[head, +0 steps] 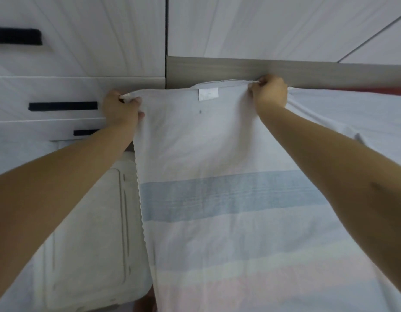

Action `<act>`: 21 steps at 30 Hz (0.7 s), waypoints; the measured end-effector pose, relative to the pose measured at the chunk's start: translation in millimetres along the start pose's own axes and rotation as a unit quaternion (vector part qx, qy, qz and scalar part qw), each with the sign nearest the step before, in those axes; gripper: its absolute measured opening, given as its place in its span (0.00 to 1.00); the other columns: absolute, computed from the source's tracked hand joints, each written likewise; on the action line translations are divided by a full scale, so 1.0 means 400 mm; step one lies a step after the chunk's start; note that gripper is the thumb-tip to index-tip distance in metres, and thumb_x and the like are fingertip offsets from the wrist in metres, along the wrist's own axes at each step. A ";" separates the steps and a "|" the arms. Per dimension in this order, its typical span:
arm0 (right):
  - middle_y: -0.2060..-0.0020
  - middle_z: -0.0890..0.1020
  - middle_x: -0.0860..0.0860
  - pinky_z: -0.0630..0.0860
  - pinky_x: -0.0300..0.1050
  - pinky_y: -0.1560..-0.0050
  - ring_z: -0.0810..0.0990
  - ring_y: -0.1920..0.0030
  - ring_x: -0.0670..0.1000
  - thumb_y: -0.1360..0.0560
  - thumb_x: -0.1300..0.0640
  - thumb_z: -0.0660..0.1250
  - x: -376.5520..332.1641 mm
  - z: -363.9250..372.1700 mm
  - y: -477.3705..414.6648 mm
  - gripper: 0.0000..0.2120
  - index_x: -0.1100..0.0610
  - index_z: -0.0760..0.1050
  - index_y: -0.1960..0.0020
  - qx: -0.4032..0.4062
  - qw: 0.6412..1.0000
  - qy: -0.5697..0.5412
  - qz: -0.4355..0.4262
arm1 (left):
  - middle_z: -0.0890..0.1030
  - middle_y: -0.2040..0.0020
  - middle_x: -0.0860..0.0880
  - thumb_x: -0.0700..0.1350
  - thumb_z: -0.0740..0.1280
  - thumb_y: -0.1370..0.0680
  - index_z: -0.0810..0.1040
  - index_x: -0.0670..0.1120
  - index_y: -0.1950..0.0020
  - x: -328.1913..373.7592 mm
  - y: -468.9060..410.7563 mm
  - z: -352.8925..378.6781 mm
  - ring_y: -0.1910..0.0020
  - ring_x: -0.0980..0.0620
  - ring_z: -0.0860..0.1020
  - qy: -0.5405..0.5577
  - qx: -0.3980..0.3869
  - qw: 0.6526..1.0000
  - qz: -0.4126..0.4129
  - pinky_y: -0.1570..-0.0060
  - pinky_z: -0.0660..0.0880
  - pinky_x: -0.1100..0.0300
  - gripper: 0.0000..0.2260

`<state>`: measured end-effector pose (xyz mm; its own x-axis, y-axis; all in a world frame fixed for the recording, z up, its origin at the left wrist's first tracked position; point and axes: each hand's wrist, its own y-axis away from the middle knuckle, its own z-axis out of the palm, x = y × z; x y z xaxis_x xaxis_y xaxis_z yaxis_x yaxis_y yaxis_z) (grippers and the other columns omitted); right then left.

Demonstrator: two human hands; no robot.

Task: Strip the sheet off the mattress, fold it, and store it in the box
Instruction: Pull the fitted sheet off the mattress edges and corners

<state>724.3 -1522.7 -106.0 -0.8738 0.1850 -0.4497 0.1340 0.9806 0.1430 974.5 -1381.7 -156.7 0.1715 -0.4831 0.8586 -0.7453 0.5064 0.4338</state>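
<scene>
1. Both hands are up at the far edge of the sheet (217, 154). My left hand (121, 109) is curled round a bunched corner and my right hand (270, 91) pinches the hem. The edge is drawn taut between them, with a sewn label (208, 94) just below it.
2. The striped sheet runs from that edge down toward me. Its right part spreads away under my right forearm, and I cannot tell whether that side is free of the mattress.
3. First risk: if that side is snagged or tucked, pulling harder could tear the hem out of my right pinch, which holds little cloth.
4. Second risk: the grips do not match, one bunched and one a thin pinch. A fold started like this would likely come out skewed, with its edges out of line.
5. Third risk: the loose left edge hangs just beside the white box (87, 233) at lower left. It could drag over the lid, or catch underfoot where I cannot see.
6. Fourth risk: my hands are close to the grey headboard (307, 70) and the drawer front (60, 91). A sharp upward flick could knock my knuckles against them.
</scene>
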 end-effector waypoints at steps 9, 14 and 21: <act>0.52 0.78 0.44 0.66 0.36 0.51 0.75 0.50 0.46 0.25 0.57 0.67 0.045 0.050 0.030 0.16 0.55 0.66 0.41 -0.025 0.987 -0.157 0.007 | 0.70 0.48 0.48 0.37 0.65 0.24 0.70 0.45 0.46 -0.031 0.036 -0.002 0.51 0.55 0.69 -0.090 0.006 0.985 0.147 0.46 0.71 0.64 0.09; 0.29 0.65 0.48 0.49 0.52 0.28 0.62 0.27 0.50 0.23 0.56 0.61 0.123 0.058 0.146 0.27 0.58 0.56 0.27 -0.117 0.974 -0.021 -0.191 | 0.64 0.31 0.39 0.49 0.62 0.26 0.66 0.41 0.32 -0.069 0.174 0.003 0.31 0.42 0.63 -0.303 -0.155 0.833 0.436 0.30 0.58 0.45 0.25; 0.25 0.33 0.42 0.42 0.72 0.31 0.36 0.24 0.55 0.22 0.34 0.44 0.161 0.073 0.129 0.33 0.42 0.32 0.25 -0.228 0.885 0.306 -0.266 | 0.32 0.24 0.55 0.65 0.53 0.23 0.36 0.58 0.24 -0.081 0.136 0.114 0.25 0.46 0.33 -0.567 -0.286 0.683 0.361 0.33 0.44 0.29 0.35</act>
<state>688.5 -1458.3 -153.5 -0.8651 -0.5013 -0.0193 -0.4532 0.7643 0.4587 899.0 -1371.0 -173.3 -0.9586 -0.0375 0.2822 0.0580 0.9447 0.3228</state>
